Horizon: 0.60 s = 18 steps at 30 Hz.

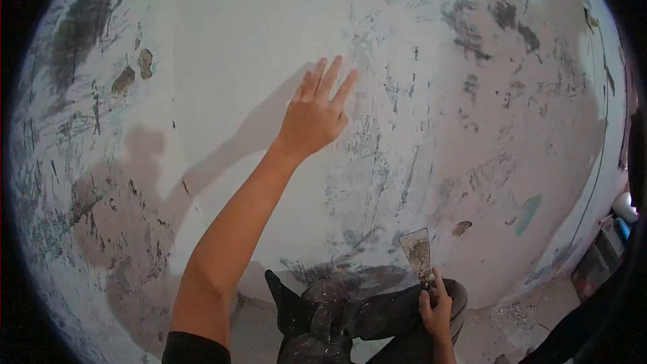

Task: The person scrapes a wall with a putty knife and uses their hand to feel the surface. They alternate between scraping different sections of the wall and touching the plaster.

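Note:
My left hand [315, 111] is raised against the wall [236, 47], its fingers spread and pointing up. It appears to touch a smooth pale strip of the surface, beside a scraped, dark-streaked area. Lower right, my right hand [437, 305] grips the handle of a putty knife [419, 256]. The knife's flat metal blade points upward and is smeared with residue. It is held over my bent knee, in front of the wall.
Dark scuffs and chipped spots mark the wall on both sides. My splattered trousers [377, 313] fill the bottom middle. Debris [515, 313] lies on the floor at the lower right, near a grey box [600, 259] holding items. A dark-clothed limb shows at the right edge.

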### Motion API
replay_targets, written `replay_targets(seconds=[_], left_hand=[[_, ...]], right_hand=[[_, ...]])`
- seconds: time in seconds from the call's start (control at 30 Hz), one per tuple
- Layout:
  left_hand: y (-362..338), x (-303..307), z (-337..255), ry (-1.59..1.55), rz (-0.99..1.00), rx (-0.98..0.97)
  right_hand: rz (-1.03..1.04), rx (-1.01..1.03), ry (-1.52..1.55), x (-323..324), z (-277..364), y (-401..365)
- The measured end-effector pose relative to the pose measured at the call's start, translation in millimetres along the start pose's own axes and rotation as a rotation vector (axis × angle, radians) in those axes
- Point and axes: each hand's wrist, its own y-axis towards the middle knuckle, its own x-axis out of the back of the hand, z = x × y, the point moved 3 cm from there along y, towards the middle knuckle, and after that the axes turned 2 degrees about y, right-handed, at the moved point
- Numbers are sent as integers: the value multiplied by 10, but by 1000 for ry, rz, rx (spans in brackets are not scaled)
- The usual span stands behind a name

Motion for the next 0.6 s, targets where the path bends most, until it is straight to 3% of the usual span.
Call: replay_targets(seconds=[0.13,0.33,0.4,0.47,0.53,0.57,0.6], left_hand=[[159,-56,131,12,120,75],[254,-4,246,-36,234,106],[311,78,359,-111,147,177],[344,56,516,-85,207,218],[303,66,661,-22,265,405],[305,-7,757,-33,496,432],[277,-62,770,-29,507,432]], right_hand=[[-58,108,-30,-37,39,-8],[-46,83,-54,-24,-52,-39],[-50,225,-29,-21,-2,-21],[-34,243,-61,-29,-23,-5],[-9,259,-94,-47,59,1],[34,89,99,-61,92,37],[75,-85,293,-105,160,85]])
